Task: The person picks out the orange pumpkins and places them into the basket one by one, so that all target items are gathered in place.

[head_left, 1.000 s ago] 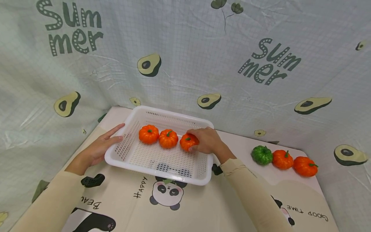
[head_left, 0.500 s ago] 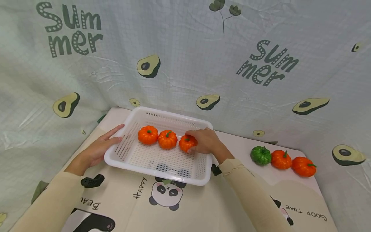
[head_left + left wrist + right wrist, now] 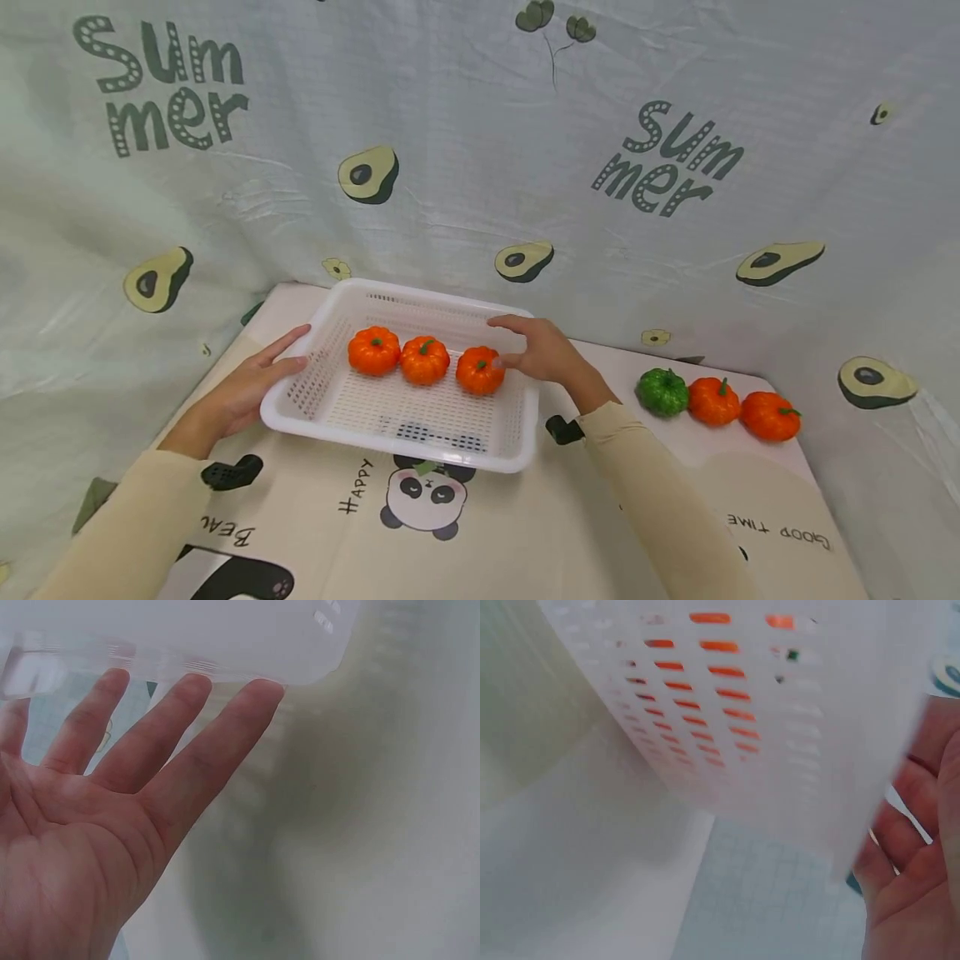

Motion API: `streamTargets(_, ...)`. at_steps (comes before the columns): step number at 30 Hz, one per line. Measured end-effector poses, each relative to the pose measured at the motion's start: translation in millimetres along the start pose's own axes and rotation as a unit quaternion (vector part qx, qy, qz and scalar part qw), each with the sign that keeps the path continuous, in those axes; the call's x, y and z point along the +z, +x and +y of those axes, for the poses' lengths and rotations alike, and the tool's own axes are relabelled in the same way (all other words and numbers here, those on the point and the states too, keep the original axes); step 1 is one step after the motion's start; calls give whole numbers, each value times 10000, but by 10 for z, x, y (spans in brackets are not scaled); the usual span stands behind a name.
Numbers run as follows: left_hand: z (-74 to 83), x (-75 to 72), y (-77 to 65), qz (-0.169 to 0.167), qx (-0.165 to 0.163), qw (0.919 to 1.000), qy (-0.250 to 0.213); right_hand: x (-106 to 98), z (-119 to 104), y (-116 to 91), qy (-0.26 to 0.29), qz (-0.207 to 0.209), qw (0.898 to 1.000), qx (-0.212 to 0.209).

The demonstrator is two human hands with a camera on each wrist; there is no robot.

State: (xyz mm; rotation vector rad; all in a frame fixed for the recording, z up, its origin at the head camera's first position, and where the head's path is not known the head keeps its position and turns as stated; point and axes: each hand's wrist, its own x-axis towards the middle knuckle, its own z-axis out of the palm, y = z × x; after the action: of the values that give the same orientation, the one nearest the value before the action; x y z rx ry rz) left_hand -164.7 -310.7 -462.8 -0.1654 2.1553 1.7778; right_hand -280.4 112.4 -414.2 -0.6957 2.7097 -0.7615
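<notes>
Viewing remotely, I distinguish a white basket [image 3: 517, 461], orange pumpkins [image 3: 425, 364] with green stems [image 3: 427, 344], a green pumpkin [image 3: 662, 393], beige sleeves [image 3: 127, 521], a cream table cover [image 3: 330, 542] printed with a black-and-white panda [image 3: 423, 500], and a pale grey-green curtain [image 3: 450, 100] patterned with avocados [image 3: 367, 175].

1. Head view: my right hand [image 3: 551, 354] has its thumb overlapping the nearest orange pumpkin [image 3: 477, 372]; contact cannot be determined.
2. Right wrist view: the basket wall [image 3: 780, 810] hides the pumpkins, except orange through its slots. The right edge crops my hand.
3. Left wrist view: the left edge crops my left hand [image 3: 90, 825].
4. Head view: the bottom edge crops both sleeves [image 3: 127, 533].
</notes>
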Motion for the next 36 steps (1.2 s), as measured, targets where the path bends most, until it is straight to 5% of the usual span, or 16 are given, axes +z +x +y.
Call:
streamTargets(11,16,-9,4,21,6,10000,55,-319,526,-333,1664,1306,9769,-299)
streamTargets(36,38,20,-24,3,50,9999,99,-690,1300,-1041,2275,2741,9315,731)
